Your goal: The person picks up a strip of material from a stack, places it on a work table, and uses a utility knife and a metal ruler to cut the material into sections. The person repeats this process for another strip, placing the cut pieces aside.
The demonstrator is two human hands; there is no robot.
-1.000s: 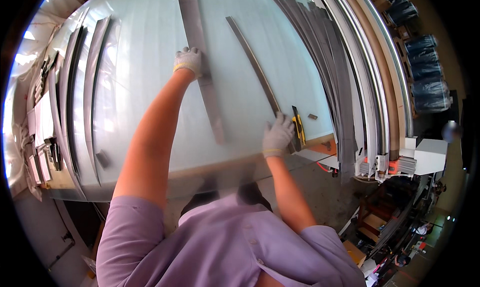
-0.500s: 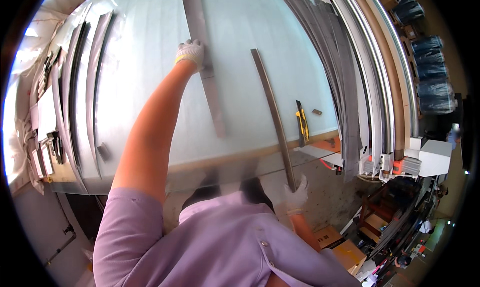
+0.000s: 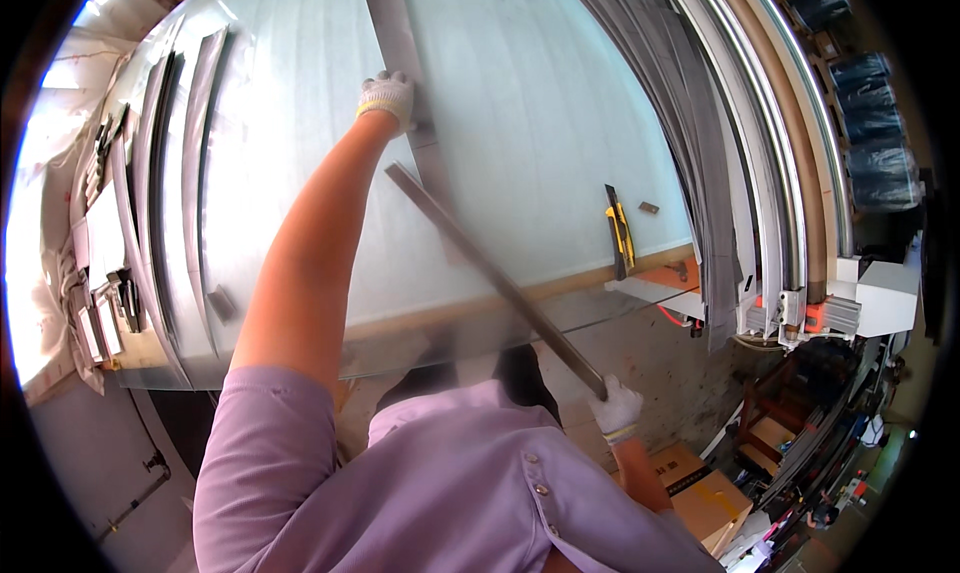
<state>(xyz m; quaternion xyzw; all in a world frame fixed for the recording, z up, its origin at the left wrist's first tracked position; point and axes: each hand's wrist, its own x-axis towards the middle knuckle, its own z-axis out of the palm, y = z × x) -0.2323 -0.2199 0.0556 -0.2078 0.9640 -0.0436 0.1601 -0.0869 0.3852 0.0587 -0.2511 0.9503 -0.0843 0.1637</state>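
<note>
The thin grey strip (image 3: 495, 278), which a second ago lies lengthwise on the worktop (image 3: 540, 123) near its right side, now slants across the front edge, its far end close to the left forearm. The gloved right hand (image 3: 615, 410), earlier pressing the strip near the front edge, grips its near end off the worktop, below that edge.
</note>
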